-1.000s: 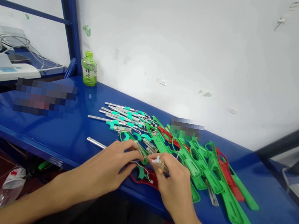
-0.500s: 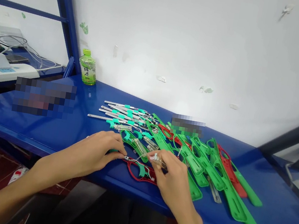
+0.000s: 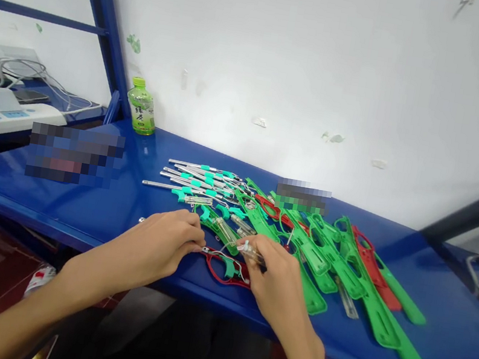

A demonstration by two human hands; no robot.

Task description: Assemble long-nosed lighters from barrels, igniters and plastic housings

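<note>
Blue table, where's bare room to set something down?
The table is bare between the bottle, metal rods and left hand, and right of the green shells. Crowded: the middle, where rods, shells and the right hand cluster.

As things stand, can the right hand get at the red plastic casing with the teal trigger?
Probably yes: the right hand is close beside the red plastic casing, though the clear plastic tube it holds may hinder.

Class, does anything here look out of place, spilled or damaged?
Two mild oddities: the wall bears ragged patches, perhaps where something peeled off, and a drink bottle shares the table with loose parts. The green casings overlap untidily, but no spill or clear break shows.
</note>
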